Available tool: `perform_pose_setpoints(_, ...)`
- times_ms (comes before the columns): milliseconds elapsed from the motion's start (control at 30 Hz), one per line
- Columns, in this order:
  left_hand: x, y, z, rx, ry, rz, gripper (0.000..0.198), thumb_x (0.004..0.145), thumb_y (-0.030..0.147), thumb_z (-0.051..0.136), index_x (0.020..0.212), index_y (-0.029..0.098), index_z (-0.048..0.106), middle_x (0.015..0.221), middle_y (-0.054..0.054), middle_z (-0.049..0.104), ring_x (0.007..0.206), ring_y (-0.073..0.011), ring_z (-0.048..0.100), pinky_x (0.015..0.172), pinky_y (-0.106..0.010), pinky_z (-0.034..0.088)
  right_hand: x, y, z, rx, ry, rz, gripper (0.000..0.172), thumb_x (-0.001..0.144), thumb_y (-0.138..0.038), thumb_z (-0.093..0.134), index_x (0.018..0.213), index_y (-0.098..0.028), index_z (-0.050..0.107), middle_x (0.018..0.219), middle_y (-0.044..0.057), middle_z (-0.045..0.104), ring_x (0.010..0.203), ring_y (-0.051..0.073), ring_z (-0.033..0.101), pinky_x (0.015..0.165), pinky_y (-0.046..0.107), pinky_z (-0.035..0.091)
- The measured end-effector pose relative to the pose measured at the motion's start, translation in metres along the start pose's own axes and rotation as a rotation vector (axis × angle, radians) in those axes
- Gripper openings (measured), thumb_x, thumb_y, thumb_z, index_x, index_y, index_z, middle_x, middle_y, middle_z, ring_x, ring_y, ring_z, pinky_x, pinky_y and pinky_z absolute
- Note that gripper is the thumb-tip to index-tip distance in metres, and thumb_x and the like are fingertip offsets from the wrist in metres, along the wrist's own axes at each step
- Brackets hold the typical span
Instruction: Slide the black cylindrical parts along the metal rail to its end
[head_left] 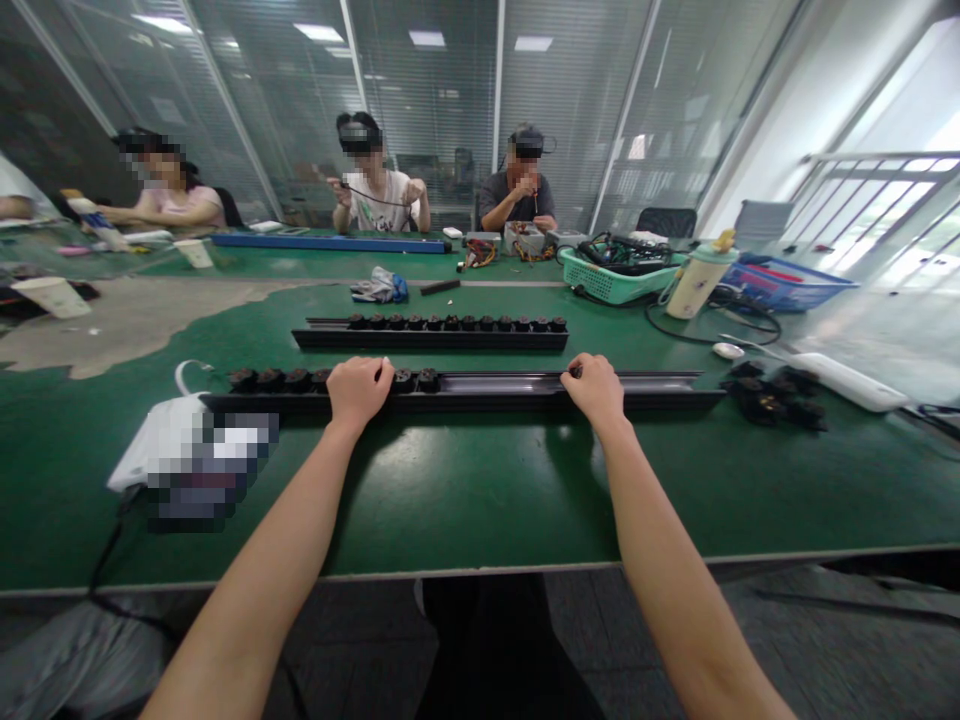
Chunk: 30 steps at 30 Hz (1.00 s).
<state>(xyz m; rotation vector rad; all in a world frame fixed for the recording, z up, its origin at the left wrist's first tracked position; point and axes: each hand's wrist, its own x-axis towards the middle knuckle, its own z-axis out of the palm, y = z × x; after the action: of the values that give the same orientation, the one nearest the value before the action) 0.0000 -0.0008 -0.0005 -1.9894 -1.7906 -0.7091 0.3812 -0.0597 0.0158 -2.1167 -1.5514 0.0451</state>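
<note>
Left hand (360, 390) grasping long black rail (495, 402) left of middle, among round black modules (271, 380) | right hand (592, 383) pinching dark piece (576, 371) at rail's right half | loose black parts (776, 397) just off rail's right end | shorter rail (431, 340) beyond it, both rails on green surface (465, 490)

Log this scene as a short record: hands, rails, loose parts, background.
left hand: on the near rail, among its black round pieces
right hand: on the near rail, fingers at a dark piece; grip unclear
near rail: silvery channel shows between the hands
far rail: beyond, roughly parallel, holds a similar row
loose black pieces: right of the near rail
background: green basket, cream bottle
</note>
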Motion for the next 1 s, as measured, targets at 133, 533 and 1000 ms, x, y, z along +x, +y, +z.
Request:
perform_pose_setpoints(133, 0.0001, -0.0006, 0.0004, 0.018, -0.001, 0.004, 0.051, 0.101, 0.042, 0.034, 0.076, 0.02, 0.072, 0.088, -0.013, 0.075, 0.084, -0.0283, 0.066, 0.067, -0.036, 0.036, 0.0003, 0.0, 0.0006, 0.0, 0.004, -0.005, 0.021, 0.092, -0.025, 0.057, 0.106, -0.019, 0.071, 0.113, 0.013, 0.063, 0.096, 0.026, 0.065, 0.084, 0.036, 0.049)
perform_pose_setpoints(533, 0.0005, 0.0006, 0.0002, 0.031, -0.001, 0.007, 0.051, 0.102, 0.041, 0.034, 0.078, 0.019, 0.073, 0.087, -0.013, 0.075, 0.082, -0.0273, 0.065, 0.067, -0.035, 0.035, 0.0016, -0.0018, 0.0005, -0.013, -0.024, -0.003, 0.023, 0.094, -0.019, 0.054, 0.11, -0.015, 0.07, 0.119, 0.015, 0.061, 0.103, 0.025, 0.064, 0.091, 0.033, 0.047)
perform_pose_setpoints(1000, 0.0003, 0.0003, 0.001, 0.031, 0.011, 0.013, 0.05, 0.101, 0.04, 0.035, 0.075, 0.019, 0.072, 0.085, -0.012, 0.074, 0.08, -0.0261, 0.064, 0.066, -0.035, 0.034, 0.0045, 0.0046, 0.0051, -0.008, 0.029, 0.039, 0.021, 0.092, -0.018, 0.056, 0.107, -0.014, 0.07, 0.118, 0.016, 0.061, 0.1, 0.025, 0.063, 0.09, 0.034, 0.046)
